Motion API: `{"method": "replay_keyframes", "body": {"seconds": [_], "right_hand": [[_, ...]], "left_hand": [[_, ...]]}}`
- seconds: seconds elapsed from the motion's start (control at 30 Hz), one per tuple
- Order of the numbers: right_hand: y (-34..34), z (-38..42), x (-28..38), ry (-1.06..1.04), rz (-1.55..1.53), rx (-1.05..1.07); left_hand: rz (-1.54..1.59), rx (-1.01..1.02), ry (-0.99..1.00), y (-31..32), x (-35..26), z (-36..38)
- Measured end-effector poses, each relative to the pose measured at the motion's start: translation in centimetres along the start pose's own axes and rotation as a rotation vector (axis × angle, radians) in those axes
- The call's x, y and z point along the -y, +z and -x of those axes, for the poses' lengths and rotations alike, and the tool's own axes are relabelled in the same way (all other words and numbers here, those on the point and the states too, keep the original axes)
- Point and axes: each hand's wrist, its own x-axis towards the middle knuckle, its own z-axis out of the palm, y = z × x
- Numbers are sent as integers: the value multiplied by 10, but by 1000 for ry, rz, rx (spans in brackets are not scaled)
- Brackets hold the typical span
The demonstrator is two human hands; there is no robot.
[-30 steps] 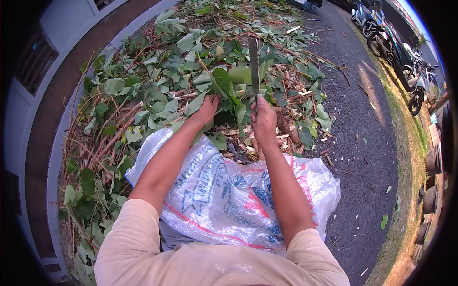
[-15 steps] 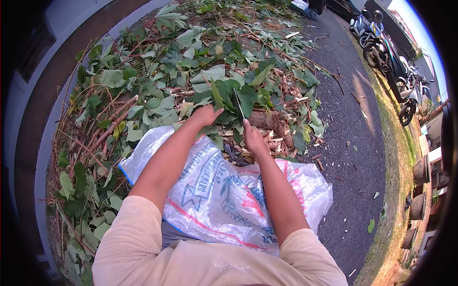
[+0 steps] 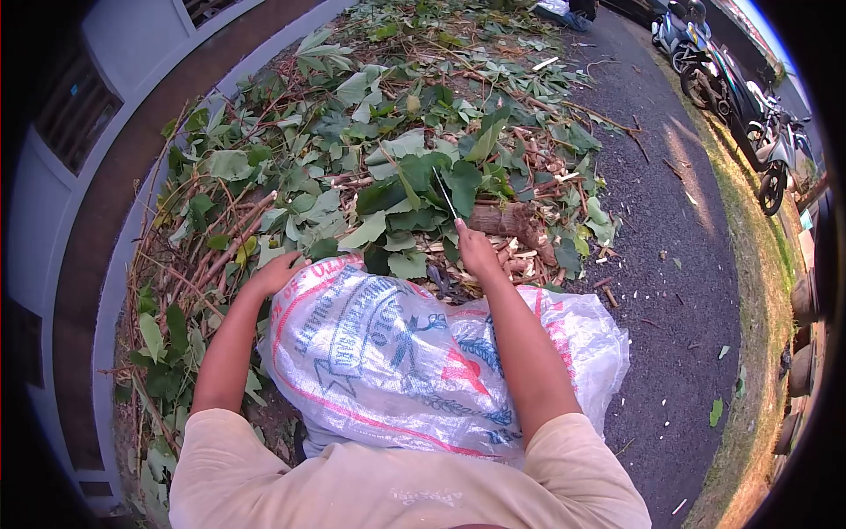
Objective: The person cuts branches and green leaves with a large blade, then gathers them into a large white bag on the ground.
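My right hand [image 3: 477,253] is closed around the handle of a knife [image 3: 447,194]. Its thin blade points up and away, lying over broad green leaves [image 3: 423,181]. Just beyond the hand is a thick brown log [image 3: 498,220], with pale cut stalk pieces around it. A white woven plastic sack [image 3: 370,353] with blue and red print covers my lap. At the sack's upper left edge, my left hand [image 3: 278,271] is closed on its rim beside the leaf pile; the fingertips are partly hidden.
A heap of cut leaves and stems [image 3: 264,150] spreads ahead and left, up to a building wall [image 3: 115,53]. At right runs a dark asphalt path [image 3: 652,238]. Several parked motorcycles [image 3: 731,97] stand beyond it, along a grass strip [image 3: 749,291]. Part of a person [image 3: 582,13] shows at the top.
My left hand has left the leaves and moved left and back to the sack's edge. The sack's left side has shifted, showing more print. The knife stays over the leaves.
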Motion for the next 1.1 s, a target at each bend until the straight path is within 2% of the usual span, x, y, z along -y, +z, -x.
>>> {"method": "replay_keyframes", "body": {"seconds": [0.07,0.2,0.3,0.43,0.6,0.67,0.73,0.8,0.87,0.9,0.97,1.07,1.1], "right_hand": [[8,-6,-10,-51,-1,-53],[11,-1,-8,-51,14,-46],[13,1,-6,-52,-3,-48],[9,-3,-6,-50,-11,-39],[3,-3,-3,-22,-3,-42],[-3,-8,1,-16,-24,-70],[-8,-7,0,-48,-71,-132],[-10,-6,7,-55,-92,-170],[-25,10,32,-24,-277,-228],[-21,1,22,-58,-273,-246],[-30,16,42,-32,-317,-208],[-28,18,42,-42,-304,-218],[-26,20,42,-48,-315,-225]], "left_hand": [[152,12,119,22,64,-15],[63,-78,196,14,24,-1],[-203,-297,126,-1,-12,11],[-393,-441,252,-18,-13,-11],[-373,-504,320,-45,-24,-36],[-287,-661,415,-50,-42,-35],[-281,-657,450,-46,-51,-39],[-196,-594,593,-31,-49,-48],[-174,-568,550,-17,-43,-52],[-158,-558,558,-7,-32,-60],[-168,-543,577,14,4,-85],[-172,-447,445,30,1,-83],[-156,-505,507,44,15,-92]]}}
